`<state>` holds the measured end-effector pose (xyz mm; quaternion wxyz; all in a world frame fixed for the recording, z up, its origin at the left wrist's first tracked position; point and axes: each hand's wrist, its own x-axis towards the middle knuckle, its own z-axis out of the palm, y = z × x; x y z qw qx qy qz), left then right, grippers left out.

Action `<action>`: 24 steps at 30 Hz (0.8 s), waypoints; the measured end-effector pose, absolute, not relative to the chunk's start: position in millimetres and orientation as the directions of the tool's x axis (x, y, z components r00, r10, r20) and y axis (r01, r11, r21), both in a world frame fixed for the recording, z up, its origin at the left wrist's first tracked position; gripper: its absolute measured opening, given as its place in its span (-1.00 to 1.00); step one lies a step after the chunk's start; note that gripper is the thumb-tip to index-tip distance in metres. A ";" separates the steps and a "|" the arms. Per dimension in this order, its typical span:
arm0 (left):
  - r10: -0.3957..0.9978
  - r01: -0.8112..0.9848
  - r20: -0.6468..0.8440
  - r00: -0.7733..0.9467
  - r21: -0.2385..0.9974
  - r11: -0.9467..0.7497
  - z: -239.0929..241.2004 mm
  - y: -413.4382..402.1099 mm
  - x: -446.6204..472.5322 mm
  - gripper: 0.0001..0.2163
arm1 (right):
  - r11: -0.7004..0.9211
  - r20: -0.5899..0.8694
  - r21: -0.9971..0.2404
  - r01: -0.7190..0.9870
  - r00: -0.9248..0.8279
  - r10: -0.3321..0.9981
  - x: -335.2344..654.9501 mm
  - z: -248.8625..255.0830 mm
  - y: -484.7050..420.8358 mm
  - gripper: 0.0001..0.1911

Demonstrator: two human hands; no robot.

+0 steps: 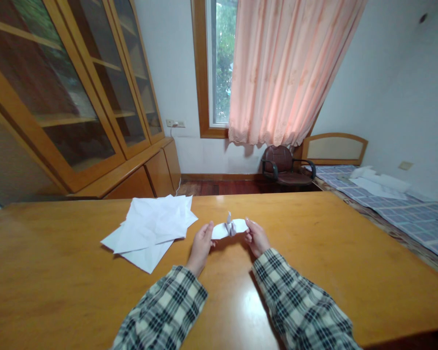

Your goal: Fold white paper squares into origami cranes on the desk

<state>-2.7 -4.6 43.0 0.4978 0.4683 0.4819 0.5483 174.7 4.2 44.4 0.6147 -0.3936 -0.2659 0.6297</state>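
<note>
Daylight from window [224,63]; white glare on tabletop [336,253]; wide-angle stretch toward edges.

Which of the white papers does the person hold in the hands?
The small folded piece, between the left hand and the right hand; the other, larger sheets lie in a loose pile on the table.

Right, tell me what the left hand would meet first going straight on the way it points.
The left hand would first meet the folded white paper, whose left end it holds. Past that, probably just bare tabletop, though depth is hard to judge from this one view.
</note>
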 end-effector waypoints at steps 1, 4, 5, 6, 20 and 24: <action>0.997 -0.103 0.022 -0.077 0.994 -0.030 44.6 -5.1 -2.7 -0.53 | -0.095 -0.164 -0.833 -0.545 0.079 0.983 175.1 44.3 4.0 -0.55; 0.995 -0.111 -0.006 -0.101 0.994 -0.005 47.9 -6.1 -2.2 -0.50 | -0.074 -0.158 -0.855 -0.513 0.122 0.980 176.3 43.7 4.2 -0.54; 0.994 -0.114 -0.009 -0.105 0.993 -0.003 48.4 -6.1 -2.0 -0.49 | -0.066 -0.156 -0.859 -0.508 0.136 0.978 177.0 43.3 4.6 -0.54; 0.994 -0.121 -0.009 -0.108 0.993 -0.004 48.7 -6.1 -1.8 -0.50 | -0.059 -0.156 -0.860 -0.506 0.150 0.976 177.9 42.7 5.2 -0.54; 0.994 -0.297 0.012 -0.105 0.954 -0.043 47.3 -3.3 -5.5 -0.60 | 0.101 -0.232 -0.691 -0.716 0.351 0.907 214.1 27.5 26.8 -0.85; 0.994 -0.295 0.011 -0.106 0.955 -0.042 48.6 -3.5 -5.4 -0.60 | 0.139 -0.235 -0.655 -0.743 0.375 0.897 218.8 23.2 29.1 -0.95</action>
